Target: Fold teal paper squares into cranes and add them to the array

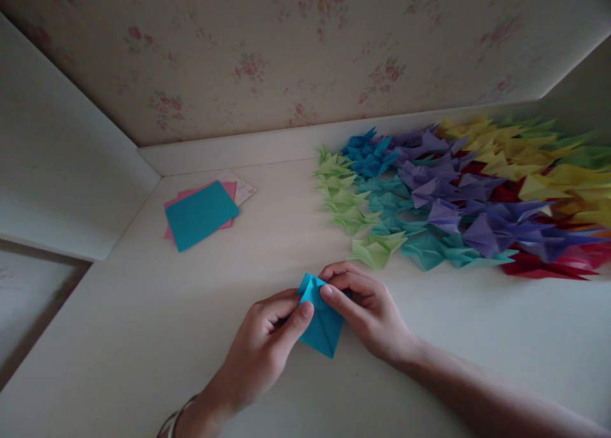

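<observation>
A partly folded sheet of blue origami paper (pixel 324 330) is held between both hands, a little above the white table. My left hand (pixel 267 342) pinches its left edge, thumb on the near face and fingers behind. Opposite it, my right hand (pixel 370 307) grips the upper right part with thumb and fingers. Crease lines run across the paper, and its lower corner points toward me. A small folded flap sticks up at its top left. The fingertips behind the paper are hidden.
A stack of teal (pixel 203 215) and pink paper (pixel 229 190) lies at the left on the white table (pixel 119 336). Rows of folded paper cranes (pixel 443 196) in several colours fill the right back. The nearest is a light green crane (pixel 377 250). A flowered wall (pixel 248 62) rises behind.
</observation>
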### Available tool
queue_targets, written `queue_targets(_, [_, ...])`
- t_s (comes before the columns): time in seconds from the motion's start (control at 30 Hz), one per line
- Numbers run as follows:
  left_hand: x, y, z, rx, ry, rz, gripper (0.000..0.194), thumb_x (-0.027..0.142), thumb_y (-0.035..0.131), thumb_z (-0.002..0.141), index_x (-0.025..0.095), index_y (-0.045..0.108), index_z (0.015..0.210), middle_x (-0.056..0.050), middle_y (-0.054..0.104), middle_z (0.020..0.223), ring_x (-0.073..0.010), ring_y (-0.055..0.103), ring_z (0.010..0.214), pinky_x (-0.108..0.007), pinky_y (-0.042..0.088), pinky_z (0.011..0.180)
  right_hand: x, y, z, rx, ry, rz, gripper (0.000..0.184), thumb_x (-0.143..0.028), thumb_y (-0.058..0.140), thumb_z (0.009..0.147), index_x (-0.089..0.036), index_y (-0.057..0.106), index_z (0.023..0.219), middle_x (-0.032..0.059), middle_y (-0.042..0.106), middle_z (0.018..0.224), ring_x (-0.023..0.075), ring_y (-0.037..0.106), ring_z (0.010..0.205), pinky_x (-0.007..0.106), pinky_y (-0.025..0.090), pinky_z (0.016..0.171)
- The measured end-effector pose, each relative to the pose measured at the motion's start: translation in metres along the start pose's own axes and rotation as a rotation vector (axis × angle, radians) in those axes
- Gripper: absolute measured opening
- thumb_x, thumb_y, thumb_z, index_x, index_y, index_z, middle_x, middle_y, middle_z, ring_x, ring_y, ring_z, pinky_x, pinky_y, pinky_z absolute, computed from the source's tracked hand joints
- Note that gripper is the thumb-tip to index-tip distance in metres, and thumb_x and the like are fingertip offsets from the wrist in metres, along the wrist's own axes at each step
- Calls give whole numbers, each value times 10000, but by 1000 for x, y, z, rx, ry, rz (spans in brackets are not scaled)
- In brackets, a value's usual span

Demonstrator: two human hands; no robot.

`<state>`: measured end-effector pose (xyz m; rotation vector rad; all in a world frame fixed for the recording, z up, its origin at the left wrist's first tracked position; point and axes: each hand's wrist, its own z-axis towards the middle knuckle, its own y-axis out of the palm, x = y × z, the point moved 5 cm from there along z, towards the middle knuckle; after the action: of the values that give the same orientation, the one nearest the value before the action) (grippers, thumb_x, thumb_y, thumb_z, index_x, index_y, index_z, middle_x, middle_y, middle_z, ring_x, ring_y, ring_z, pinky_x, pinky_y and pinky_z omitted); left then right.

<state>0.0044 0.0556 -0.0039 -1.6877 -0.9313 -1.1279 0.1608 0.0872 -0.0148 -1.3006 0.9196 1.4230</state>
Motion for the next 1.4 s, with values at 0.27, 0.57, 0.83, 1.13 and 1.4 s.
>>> queue_targets(0.27, [0,3,2,-34,15,-89,331,321,525,975,266,640,1281,-10,716,1182,-206,641,1075,-294,475,987,8,-2,1,34,64,17,165,-299,665,887,-200,707,762,59,705,937,185,654,893,287,508,775])
queue_targets(0.57, [-11,-1,0,101,8,119,447,366,510,976,239,527,1404,-45,613,1382,-224,576,1268,-327,447,1070,7,-3,0,74,46,-21,152,-302,680,874,-189,685,772,41,694,820,174,639,782,289,492,715])
queue_targets(0.83, [-10,-1,0,126,42,146,423,337,514,973,230,550,1380,-36,699,1271,-228,650,1165,-300,533,967,19,0,-6,116,190,45,178,-356,717,835,-192,648,824,-6,618,716,135,556,643,243,442,573])
queue_targets(1.13, [-11,-1,0,141,33,135,393,303,569,940,203,622,1316,-65,736,1201,-224,701,1060,-273,569,887,23,5,-5,52,223,52,173,-362,669,876,-199,711,836,22,690,769,158,608,711,248,476,629])
queue_targets(1.4, [-3,-14,2,294,78,222,211,333,623,907,218,772,1001,-42,795,980,-185,739,860,-225,583,758,16,11,-5,-69,207,-36,181,-333,648,888,-178,732,845,22,702,757,151,605,691,239,463,615])
